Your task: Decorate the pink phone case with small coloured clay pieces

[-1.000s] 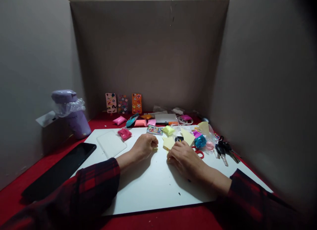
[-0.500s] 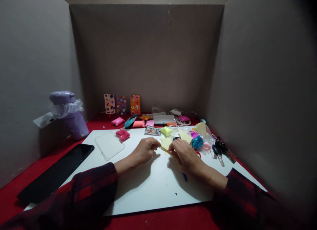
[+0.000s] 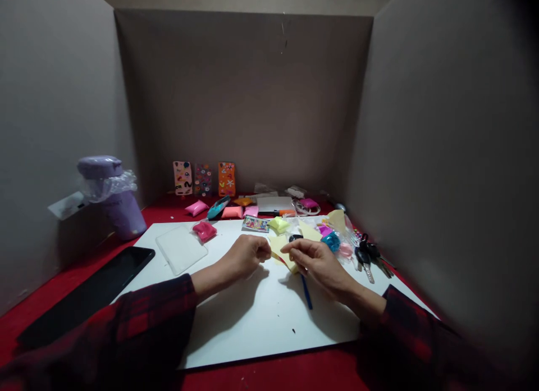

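Got yellow paper [image 3: 277,244] lying on the white board [image 3: 252,329], between left hand [image 3: 247,256] and right hand [image 3: 319,263]. Got the left grip curled together, can't tell if around anything; can't really tell about the right grip, close by the paper. Spotted red stuff in a clear packet [image 3: 204,231], next to a transparent phone case [image 3: 182,250]. Can't see inside the purple tumbler [image 3: 122,214], plastic-wrapped near the top, on the red surface [image 3: 63,290].

Purple bottle [image 3: 123,214] near black phone [image 3: 90,292]; keys [image 3: 367,258] at right.
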A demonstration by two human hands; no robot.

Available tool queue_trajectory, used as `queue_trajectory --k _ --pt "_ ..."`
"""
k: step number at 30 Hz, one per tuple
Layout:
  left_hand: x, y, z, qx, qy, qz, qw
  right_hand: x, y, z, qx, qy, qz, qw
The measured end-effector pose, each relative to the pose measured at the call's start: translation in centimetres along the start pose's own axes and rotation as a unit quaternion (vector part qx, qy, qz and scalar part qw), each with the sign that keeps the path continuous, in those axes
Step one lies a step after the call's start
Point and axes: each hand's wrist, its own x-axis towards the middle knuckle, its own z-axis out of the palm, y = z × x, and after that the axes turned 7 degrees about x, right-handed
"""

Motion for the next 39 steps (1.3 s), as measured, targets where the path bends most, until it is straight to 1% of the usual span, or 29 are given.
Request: queue_trajectory --k 4,8,11,15,19,23,27,29,32,35,39 --pt "0.7 0.2 0.0 0.058 -0.031 -0.008 0.998 0.1 0.3 -0.3 0.051 0.021 0.030 0.998" --pt "1.2 0.6 0.5 0.098 -0.041 -0.028 0.994 0.1 0.7 -0.5 0.085 0.045 0.035 0.995" --pt "1.7 1.0 0.5 0.115 -0.045 -0.033 0.992 0.2 0.9 -0.7 0.101 0.065 0.022 0.993" --pt "2.4 1.6 0.7 0.134 -0.058 -0.038 0.988 0.4 0.4 -1.2 0.122 0.084 -0.016 0.989" --pt "2.8 1.6 1.5 0.143 -0.057 -0.043 0.987 0.7 -0.2 -2.2 0.146 0.110 -0.054 0.982" --pt "3.1 1.3 2.4 0.134 -0.043 -0.050 0.989 1.1 -0.2 -3.1 0.182 0.116 -0.060 0.975" --pt "2.8 1.4 2.1 0.085 -0.025 -0.048 0.995 1.1 0.2 -3.1 0.211 0.104 -0.039 0.971" --pt "2.4 2.1 1.6 0.039 -0.014 -0.043 0.998 1.0 0.2 -2.9 0.217 0.101 -0.035 0.970" --pt "1.5 3.7 1.0 -0.054 -0.003 -0.034 0.998 0.9 -0.2 -3.0 0.202 0.102 -0.045 0.973" --pt "0.5 5.3 1.1 -0.147 -0.010 -0.029 0.989 1.1 -1.1 -4.2 0.143 0.086 -0.048 0.985" --pt "-0.2 6.1 1.8 -0.225 -0.028 -0.044 0.973 1.0 -2.3 -6.3 0.021 -0.001 0.002 1.000"
